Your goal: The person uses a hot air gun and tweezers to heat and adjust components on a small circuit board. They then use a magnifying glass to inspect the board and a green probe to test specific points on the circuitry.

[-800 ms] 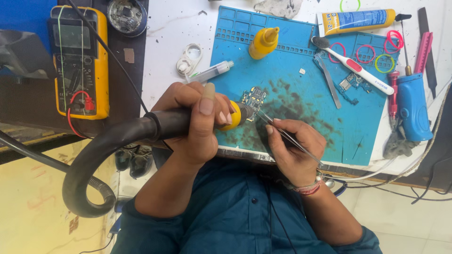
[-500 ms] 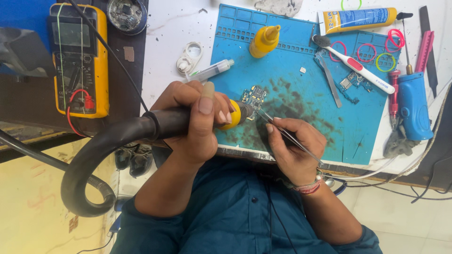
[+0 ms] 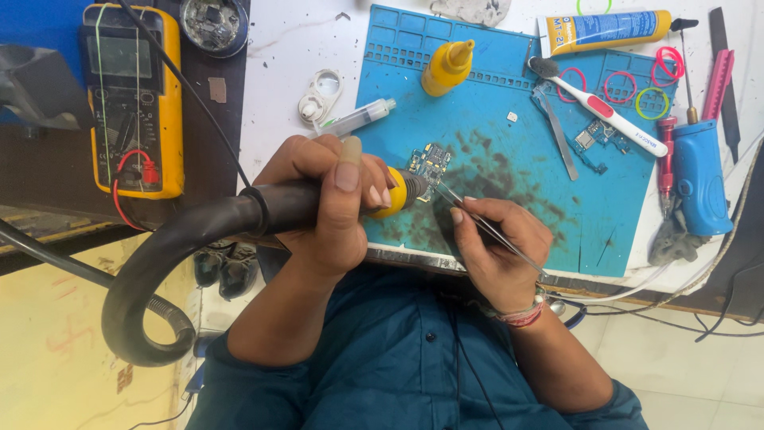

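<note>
We grip a black hot-air handle (image 3: 318,209) with a yellow collar in our left hand (image 3: 334,199), fingers wrapped tight around it, thumb lying along the top. Its nozzle tip sits right at a small circuit board (image 3: 430,162), which lies on the stained part of a blue work mat (image 3: 517,199) on the counter (image 3: 286,72). Our right hand (image 3: 497,251) pinches slim metal tweezers (image 3: 485,227), their points touching the board's near edge. The handle's thick black hose (image 3: 151,279) loops down to our left. A yellow multimeter (image 3: 135,99) rests well to the left; a yellow bottle (image 3: 448,67), a toothbrush (image 3: 601,107) and a blue tool (image 3: 700,175) lie further along the mat.
</note>
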